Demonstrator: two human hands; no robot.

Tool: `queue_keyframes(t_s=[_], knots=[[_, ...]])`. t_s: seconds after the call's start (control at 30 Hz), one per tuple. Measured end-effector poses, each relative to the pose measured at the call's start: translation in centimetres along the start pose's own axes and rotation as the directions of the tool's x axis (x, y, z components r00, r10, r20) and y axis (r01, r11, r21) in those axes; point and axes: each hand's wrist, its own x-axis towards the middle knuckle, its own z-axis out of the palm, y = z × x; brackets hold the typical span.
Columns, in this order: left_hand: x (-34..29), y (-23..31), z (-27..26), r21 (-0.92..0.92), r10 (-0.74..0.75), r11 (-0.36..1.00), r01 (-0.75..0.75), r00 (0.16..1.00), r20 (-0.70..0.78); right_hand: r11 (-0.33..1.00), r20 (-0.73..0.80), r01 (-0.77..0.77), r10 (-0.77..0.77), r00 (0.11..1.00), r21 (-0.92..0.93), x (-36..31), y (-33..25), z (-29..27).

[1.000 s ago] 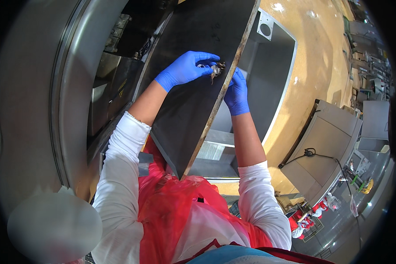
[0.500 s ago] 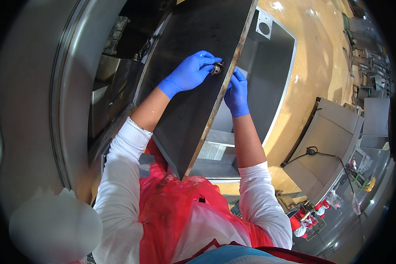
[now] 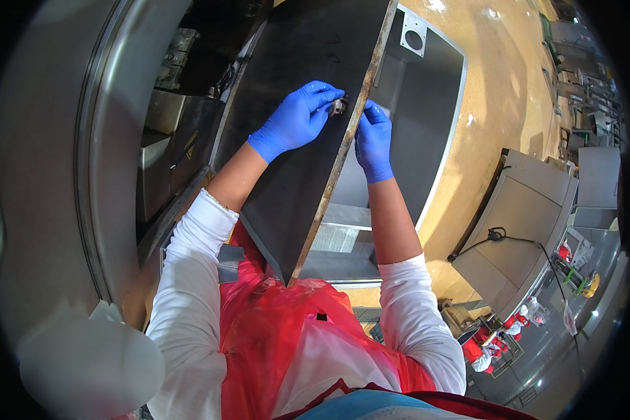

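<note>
A dark grey metal panel (image 3: 287, 182), like a cabinet door, stands before me with its worn, brownish edge (image 3: 343, 140) facing up toward me. My left hand (image 3: 294, 117), in a blue glove, is on the panel's left face. Its thumb and fingers close round a small round metal fitting (image 3: 338, 106) fixed close to that edge; its exact kind is partly covered by the fingers. Across the edge, my right hand (image 3: 374, 143), also gloved in blue, is bent with fingertips pinched together against the panel's right side. Whatever those fingertips hold is hidden.
Right of the panel lies an open grey metal housing (image 3: 427, 126) with a bracket (image 3: 413, 33) bearing a round hole. A dark compartment with machine parts (image 3: 178, 59) sits to the left. Farther right are a metal cabinet (image 3: 521, 224) with a cable (image 3: 497, 234) and people in red and white.
The panel and both hands appear slightly farther left in view. My right fingertips show more plainly beside the panel's edge. My left hand keeps its grip on the fitting.
</note>
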Motion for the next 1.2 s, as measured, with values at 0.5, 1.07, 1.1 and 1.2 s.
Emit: queue_keyframes(t_s=[0.5,1.07,1.1,1.2], knots=[[1.6,0.1,-0.5,0.164,0.120,0.976,-0.146,0.980,0.157,0.845,0.284,0.350,-0.248,0.926,-0.404,1.7,0.8,-2.6],[1.5,2.5,-0.3,0.341,0.080,0.927,-0.154,0.972,0.223,0.441,0.673,0.737,-0.326,0.664,-0.513,4.8,4.7,-5.5],[1.9,3.1,-0.2,0.290,-0.033,0.957,-0.023,0.982,0.188,0.469,0.676,0.745,-0.348,0.650,-0.475,5.0,4.3,-5.2],[0.9,1.7,1.1,0.106,-0.313,0.946,0.307,0.949,0.045,0.462,0.702,0.767,-0.351,0.620,-0.446,5.4,2.8,-5.3]])
